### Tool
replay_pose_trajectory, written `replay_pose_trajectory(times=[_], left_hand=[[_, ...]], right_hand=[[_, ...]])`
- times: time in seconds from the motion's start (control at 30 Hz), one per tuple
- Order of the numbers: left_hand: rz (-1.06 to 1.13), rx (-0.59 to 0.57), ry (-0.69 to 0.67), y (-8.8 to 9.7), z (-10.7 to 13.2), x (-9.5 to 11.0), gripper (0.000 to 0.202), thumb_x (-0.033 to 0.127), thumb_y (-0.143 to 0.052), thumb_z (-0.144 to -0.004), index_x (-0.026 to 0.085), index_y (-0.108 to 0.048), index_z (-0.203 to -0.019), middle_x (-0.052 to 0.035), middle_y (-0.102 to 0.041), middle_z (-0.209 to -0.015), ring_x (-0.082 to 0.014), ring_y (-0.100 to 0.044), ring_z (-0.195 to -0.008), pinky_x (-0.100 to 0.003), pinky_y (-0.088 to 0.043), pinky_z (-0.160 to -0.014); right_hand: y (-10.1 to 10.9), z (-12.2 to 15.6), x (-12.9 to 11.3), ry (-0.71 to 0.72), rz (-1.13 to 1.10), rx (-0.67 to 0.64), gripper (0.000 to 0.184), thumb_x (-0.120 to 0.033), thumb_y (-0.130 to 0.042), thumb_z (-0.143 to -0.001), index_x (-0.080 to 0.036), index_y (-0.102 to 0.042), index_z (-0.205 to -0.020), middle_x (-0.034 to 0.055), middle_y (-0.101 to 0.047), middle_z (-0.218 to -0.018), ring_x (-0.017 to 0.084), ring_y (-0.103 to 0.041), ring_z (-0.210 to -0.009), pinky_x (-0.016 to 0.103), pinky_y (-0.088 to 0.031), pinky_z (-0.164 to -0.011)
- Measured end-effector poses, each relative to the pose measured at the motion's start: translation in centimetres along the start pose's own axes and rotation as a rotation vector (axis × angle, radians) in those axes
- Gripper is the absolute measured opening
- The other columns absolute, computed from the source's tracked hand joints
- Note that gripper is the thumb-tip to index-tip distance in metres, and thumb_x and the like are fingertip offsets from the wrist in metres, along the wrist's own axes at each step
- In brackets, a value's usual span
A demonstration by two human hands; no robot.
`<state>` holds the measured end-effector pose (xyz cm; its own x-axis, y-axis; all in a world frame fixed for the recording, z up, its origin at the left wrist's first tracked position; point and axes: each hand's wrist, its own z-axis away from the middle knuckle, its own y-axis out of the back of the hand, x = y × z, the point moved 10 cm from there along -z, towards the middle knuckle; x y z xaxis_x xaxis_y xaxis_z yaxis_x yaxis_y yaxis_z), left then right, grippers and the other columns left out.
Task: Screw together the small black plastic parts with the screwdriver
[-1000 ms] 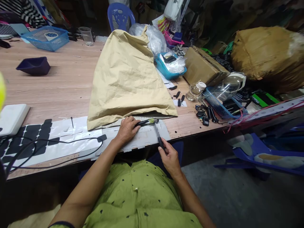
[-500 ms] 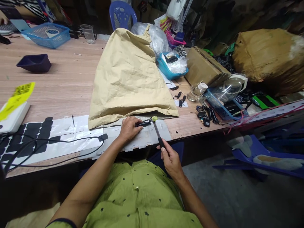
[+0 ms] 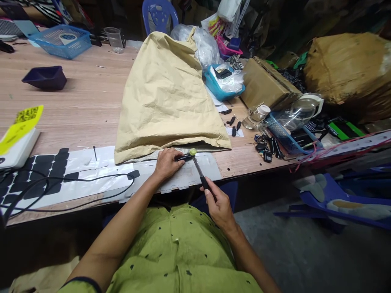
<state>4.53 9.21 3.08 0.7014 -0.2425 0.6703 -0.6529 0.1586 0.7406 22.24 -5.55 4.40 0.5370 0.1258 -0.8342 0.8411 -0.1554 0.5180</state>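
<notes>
My right hand [image 3: 218,203] grips the black handle of a small hammer [image 3: 198,169] with a metal shaft and a yellow-green head. That head is over the right end of a small black object [image 3: 182,158], whose kind I cannot make out; whether they touch is unclear. My left hand [image 3: 166,163] is closed on the object's left end, low over a grey-white board [image 3: 201,169] at the table's front edge. Just behind both hands stands a large beige paper sack [image 3: 168,97], its lower edge close to my left fingers.
White sheets with black stickers [image 3: 45,171] and a black cable [image 3: 100,178] lie to the left. On the right are small black pieces [image 3: 233,131], a glass jar [image 3: 255,118], a blue basket [image 3: 293,138] and a cardboard box [image 3: 265,83]. A purple tray [image 3: 45,77] sits further back.
The hammer head has moved left, from past the black object's tip to over its right end. My left hand stays in place; the whole view has shifted slightly.
</notes>
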Motion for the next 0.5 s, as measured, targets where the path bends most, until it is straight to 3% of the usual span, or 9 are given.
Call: replay_pose_trajectory(times=[0.13, 0.23, 0.5], left_hand=[[-0.022, -0.014, 0.019, 0.0, 0.1, 0.1, 0.019, 0.025, -0.07, -0.08, 0.027, -0.079, -0.097, -0.0027, -0.07, -0.091, -0.0258, -0.057, -0.095, -0.042, -0.043, -0.091], [-0.02, -0.021, 0.021, 0.0, 0.1, 0.3, 0.019, 0.025, -0.07, -0.081, 0.028, -0.079, -0.097, -0.0026, -0.07, -0.091, -0.0259, -0.057, -0.096, -0.041, -0.043, -0.091], [-0.025, 0.012, -0.001, 0.3, 0.3, 0.4, 0.018, 0.029, -0.07, -0.081, 0.029, -0.078, -0.097, -0.0023, -0.069, -0.088, -0.0254, -0.056, -0.093, -0.041, -0.043, -0.091]], right_hand=[[-0.8, 0.1, -0.5, 0.005, -0.019, -0.061, 0.042, -0.031, -0.053, -0.097, -0.022, -0.067, -0.135, 0.0087, -0.078, -0.117, 0.021, -0.076, -0.099, 0.036, -0.062, -0.093], [-1.2, 0.2, 0.4, -0.051, -0.034, -0.066, 0.042, -0.033, -0.052, -0.097, -0.021, -0.068, -0.134, 0.0095, -0.077, -0.118, 0.021, -0.076, -0.099, 0.036, -0.062, -0.092], [2.1, -0.1, 2.8, -0.073, 0.18, 0.225, 0.042, -0.034, -0.052, -0.094, -0.019, -0.07, -0.129, 0.0127, -0.074, -0.121, 0.024, -0.07, -0.109, 0.038, -0.059, -0.094]])
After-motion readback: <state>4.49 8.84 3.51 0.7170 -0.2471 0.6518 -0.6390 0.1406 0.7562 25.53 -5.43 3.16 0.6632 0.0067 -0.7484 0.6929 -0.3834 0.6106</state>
